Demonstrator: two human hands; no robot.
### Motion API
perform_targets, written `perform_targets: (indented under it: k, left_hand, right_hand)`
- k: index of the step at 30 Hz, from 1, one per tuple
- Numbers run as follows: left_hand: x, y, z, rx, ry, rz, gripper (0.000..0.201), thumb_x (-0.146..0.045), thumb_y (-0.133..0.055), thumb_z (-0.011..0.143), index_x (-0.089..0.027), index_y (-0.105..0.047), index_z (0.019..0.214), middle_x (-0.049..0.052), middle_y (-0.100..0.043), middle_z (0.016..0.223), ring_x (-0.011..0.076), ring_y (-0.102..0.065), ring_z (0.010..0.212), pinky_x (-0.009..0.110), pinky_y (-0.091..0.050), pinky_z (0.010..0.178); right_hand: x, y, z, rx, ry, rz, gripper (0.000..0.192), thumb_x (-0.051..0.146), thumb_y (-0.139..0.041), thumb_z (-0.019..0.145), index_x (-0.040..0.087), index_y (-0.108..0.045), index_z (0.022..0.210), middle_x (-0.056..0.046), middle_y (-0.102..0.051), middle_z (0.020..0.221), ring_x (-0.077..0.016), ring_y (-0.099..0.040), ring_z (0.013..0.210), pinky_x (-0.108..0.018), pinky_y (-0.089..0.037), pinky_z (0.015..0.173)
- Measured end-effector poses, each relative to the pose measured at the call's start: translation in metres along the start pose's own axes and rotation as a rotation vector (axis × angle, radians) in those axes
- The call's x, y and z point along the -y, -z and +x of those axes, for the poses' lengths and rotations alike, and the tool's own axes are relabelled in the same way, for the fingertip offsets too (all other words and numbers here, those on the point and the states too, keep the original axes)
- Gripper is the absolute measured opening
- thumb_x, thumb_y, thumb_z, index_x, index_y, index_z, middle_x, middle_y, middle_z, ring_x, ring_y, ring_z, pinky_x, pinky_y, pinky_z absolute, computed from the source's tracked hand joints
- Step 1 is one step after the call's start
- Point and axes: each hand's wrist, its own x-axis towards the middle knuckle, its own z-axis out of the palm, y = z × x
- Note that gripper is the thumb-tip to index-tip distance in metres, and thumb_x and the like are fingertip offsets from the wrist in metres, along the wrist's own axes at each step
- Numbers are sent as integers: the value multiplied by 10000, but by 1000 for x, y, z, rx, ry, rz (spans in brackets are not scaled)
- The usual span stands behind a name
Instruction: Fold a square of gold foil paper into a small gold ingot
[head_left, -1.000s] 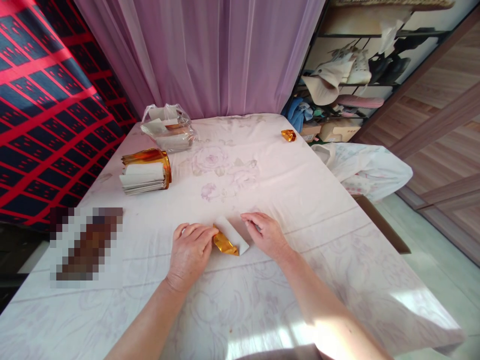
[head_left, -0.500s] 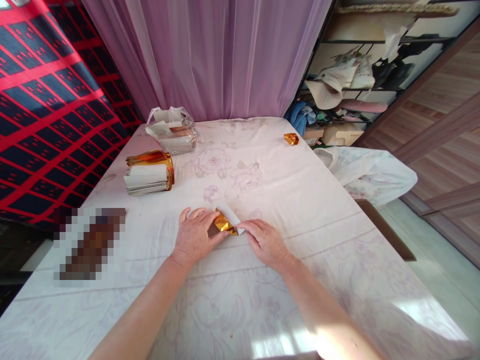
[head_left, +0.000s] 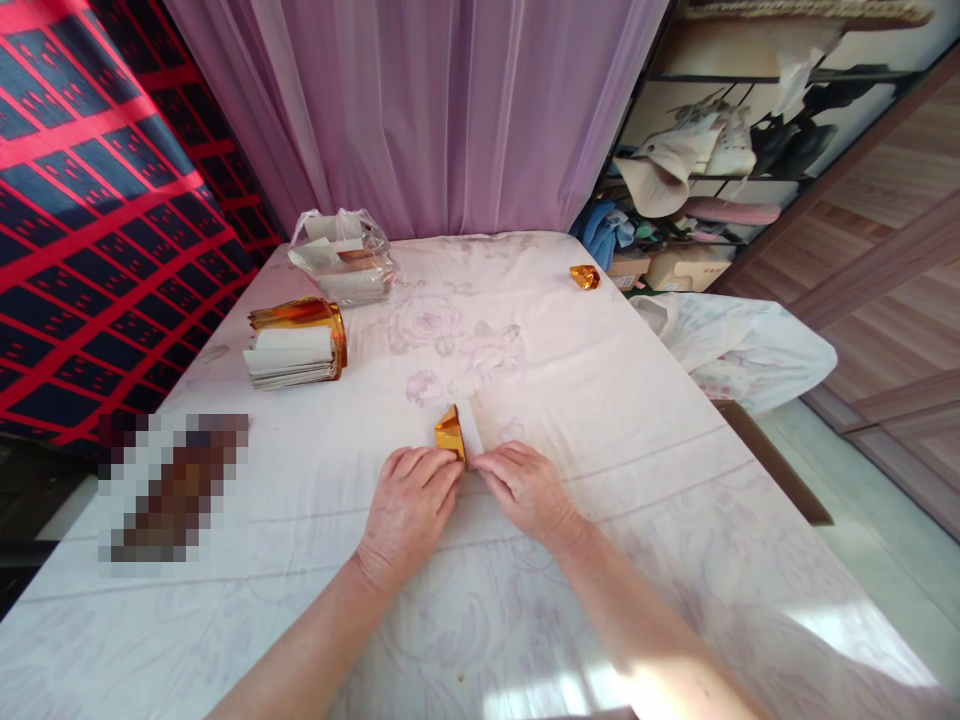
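Note:
A small sheet of gold foil paper with a white back point(head_left: 457, 430) stands folded upward on the white flowered tablecloth point(head_left: 570, 380). My left hand point(head_left: 411, 505) pinches its near left edge with the fingertips. My right hand point(head_left: 527, 487) pinches the near right edge, and the fingertips of both hands meet at the fold. The gold face shows on the left, the white face on the right.
A stack of gold and white sheets point(head_left: 296, 345) lies at the left. Behind it sits a clear plastic bag of sheets point(head_left: 343, 255). A folded gold piece point(head_left: 584, 276) rests at the far right edge. A blurred patch point(head_left: 174, 485) covers the near left. Shelves point(head_left: 712, 150) stand behind.
The sheet lay flat and slanted between my hands; now it is turned and folded upright. Both hands have come together at its near edge.

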Motion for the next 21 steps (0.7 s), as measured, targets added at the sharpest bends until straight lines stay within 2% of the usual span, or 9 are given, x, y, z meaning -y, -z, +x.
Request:
perform_targets:
  k: [5,12,16,21]
  left_hand:
    - [-1,-9,-7,80,19,56,307,-222,-531,936,-205,-640,1223,54,-685,1253,247,-584,1172,455,-388,1022]
    - [0,-11,-5,154,34,84,274,-256,-505,935,-199,-665,1150,63,-594,1397,286,-512,1301,502,-371,1066]
    - [-2,-10,-4,161,43,70,335,-255,-505,927,-185,-621,1234,81,-581,1410,293,-481,1336,510,-365,1085]
    - [-1,-11,-5,158,46,45,408,-262,-492,936,-176,-560,1329,109,-618,1360,292,-488,1334,526,-356,1094]
  right_hand:
    - [2,-2,0,-13,-5,23,181,130,-526,941,210,-667,1020,-40,-733,883,-188,-644,822,-328,-521,781]
    - [-8,-1,1,-33,-56,-73,223,122,-497,938,204,-659,1067,-56,-722,875,-204,-650,818,-336,-530,760]
    - [-9,-3,2,-44,-59,-64,186,159,-504,957,209,-678,1000,-46,-722,839,-192,-653,787,-323,-526,745]
    - [-2,-6,1,-39,-37,35,186,171,-506,965,217,-686,979,-38,-739,886,-175,-665,808,-322,-531,777]
